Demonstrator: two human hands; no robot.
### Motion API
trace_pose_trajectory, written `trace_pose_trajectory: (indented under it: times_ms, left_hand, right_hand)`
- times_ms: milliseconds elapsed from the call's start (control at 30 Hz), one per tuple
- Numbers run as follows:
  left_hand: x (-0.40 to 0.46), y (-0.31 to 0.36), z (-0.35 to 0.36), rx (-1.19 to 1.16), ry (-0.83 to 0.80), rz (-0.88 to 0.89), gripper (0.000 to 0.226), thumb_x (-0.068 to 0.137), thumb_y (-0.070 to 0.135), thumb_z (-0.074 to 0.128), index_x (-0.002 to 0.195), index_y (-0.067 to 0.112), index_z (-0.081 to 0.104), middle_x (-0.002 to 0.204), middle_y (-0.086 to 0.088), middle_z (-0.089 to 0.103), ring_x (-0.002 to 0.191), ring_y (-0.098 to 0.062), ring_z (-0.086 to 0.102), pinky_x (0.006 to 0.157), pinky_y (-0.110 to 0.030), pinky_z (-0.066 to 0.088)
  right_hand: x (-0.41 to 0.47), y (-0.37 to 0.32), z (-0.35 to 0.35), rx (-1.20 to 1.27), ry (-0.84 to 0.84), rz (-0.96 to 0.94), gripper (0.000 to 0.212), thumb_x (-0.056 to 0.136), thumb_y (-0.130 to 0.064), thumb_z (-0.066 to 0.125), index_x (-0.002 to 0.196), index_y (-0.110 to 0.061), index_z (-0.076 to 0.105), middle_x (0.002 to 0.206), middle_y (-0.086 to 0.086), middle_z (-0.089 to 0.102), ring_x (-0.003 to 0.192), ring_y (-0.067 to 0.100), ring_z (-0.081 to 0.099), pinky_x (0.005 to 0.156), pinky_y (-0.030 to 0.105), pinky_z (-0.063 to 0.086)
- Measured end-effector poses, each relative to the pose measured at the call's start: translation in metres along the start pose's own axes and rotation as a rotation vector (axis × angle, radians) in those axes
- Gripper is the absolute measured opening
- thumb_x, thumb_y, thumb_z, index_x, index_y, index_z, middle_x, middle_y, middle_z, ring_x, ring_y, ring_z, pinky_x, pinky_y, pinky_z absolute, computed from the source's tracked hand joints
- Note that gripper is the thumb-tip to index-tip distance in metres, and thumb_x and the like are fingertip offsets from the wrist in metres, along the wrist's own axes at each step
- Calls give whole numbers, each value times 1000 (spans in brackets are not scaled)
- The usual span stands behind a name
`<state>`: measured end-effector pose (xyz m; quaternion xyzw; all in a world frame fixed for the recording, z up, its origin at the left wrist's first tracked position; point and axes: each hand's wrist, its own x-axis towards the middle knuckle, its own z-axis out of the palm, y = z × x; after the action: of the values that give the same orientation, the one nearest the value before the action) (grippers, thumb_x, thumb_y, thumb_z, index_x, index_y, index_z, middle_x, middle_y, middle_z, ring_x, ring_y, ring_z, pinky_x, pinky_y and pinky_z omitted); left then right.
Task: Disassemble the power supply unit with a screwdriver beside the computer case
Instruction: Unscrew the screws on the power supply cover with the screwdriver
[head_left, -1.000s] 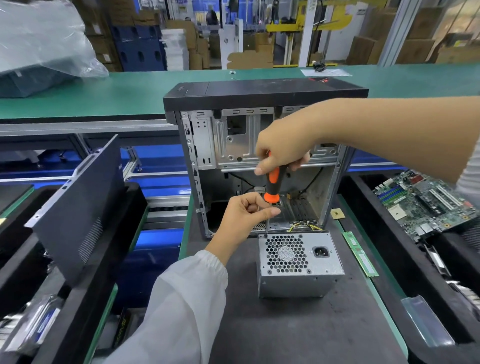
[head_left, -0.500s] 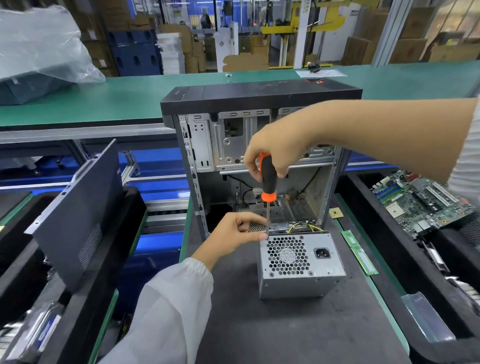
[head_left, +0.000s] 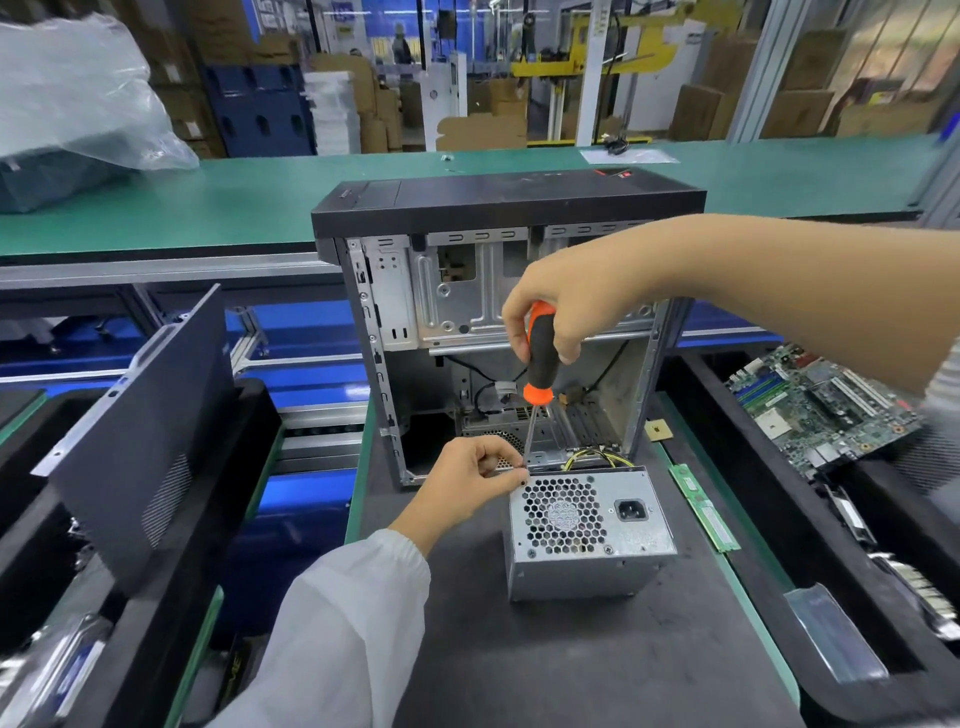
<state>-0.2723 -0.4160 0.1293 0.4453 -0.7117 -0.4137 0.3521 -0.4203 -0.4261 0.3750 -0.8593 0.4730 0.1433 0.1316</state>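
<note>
At 9 o'clock a dark panel (head_left: 140, 415) leans in a tray; the left hand (head_left: 470, 480) pinches near the screwdriver (head_left: 540, 364) tip at the PSU (head_left: 592, 530) top-left corner; the PSU lies at 6 o'clock of the case (head_left: 509, 291); the right hand (head_left: 566, 306) grips the handle; at 3 o'clock lies a motherboard (head_left: 821, 405).

Electronics disassembly line on a factory floor. A long green-surfaced conveyor bench (head_left: 218, 208) crosses the scene; black plastic sorting trays (head_left: 810, 561) flank a dark grey anti-static work mat (head_left: 571, 665), one holding a green printed circuit motherboard (head_left: 826, 405). An opened black-and-silver steel computer case (head_left: 498, 291) stands on the station. Stacked brown cardboard cartons (head_left: 701, 111) and a yellow steel gantry (head_left: 587, 57) fill the background.
</note>
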Motion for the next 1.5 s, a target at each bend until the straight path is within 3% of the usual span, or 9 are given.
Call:
trace_pose_trajectory:
  times_ms: [200,400,467,633,767,967,1067,1167,1500]
  left_hand:
    - [9,2,2,-298,69,-178,15,97,7,53,83,9,57,60,5,38,51,-7,31,49,-18,31]
    - [26,20,8,-1304,256,-405,24,90,2,27,71,15,32,58,0,35,45,-10,27,39,-18,25]
    - [31,30,9,-1414,276,-416,25,88,8,25,66,15,35,60,-2,35,43,-11,25,38,-19,22]
    - [36,50,33,-864,173,-407,43,98,24,42,56,16,34,54,-2,42,41,-9,21,36,-18,15]
    - [31,53,45,-780,173,-337,47,102,25,44,57,17,33,49,3,23,38,-10,18,33,-18,15]
    - [22,45,45,-243,66,-24,26,97,24,59,88,6,75,45,13,50,44,2,43,53,-5,38]
    - [21,38,48,-175,-39,7,14,92,25,68,98,19,78,61,7,64,63,-7,53,70,-19,43]
    - [22,33,51,-125,-84,32,11,89,28,71,97,27,78,55,-5,46,57,-20,38,66,-30,37]
    - [25,29,55,-134,-39,57,10,88,24,72,96,25,78,44,12,29,48,-8,24,71,-33,42]
  right_hand:
    - [-22,39,7,184,151,95,8,82,-18,69,88,-20,65,59,-6,58,42,2,51,48,20,41]
    - [-35,58,24,223,253,161,16,76,-35,66,82,-20,66,43,-8,58,37,3,50,38,12,38]
    - [-39,61,26,218,270,169,22,71,-41,63,79,-21,67,41,-9,56,36,2,49,38,12,36]
    - [-41,65,32,162,256,178,22,73,-40,63,79,-19,67,45,-6,56,37,5,48,41,15,39]
    - [-38,68,40,128,244,188,20,72,-41,63,78,-22,67,44,-6,57,46,11,54,51,23,43]
    - [-34,70,44,119,255,187,19,74,-39,64,79,-21,67,55,2,63,49,15,55,54,24,45]
    - [-34,69,44,113,251,186,17,75,-38,64,79,-22,67,56,3,62,51,17,55,54,25,45]
    - [-36,68,43,100,248,193,17,78,-36,64,83,-20,67,58,3,62,52,16,55,52,23,40]
    - [-37,63,42,52,227,191,24,83,-36,62,89,-13,67,62,5,63,57,20,57,57,27,47]
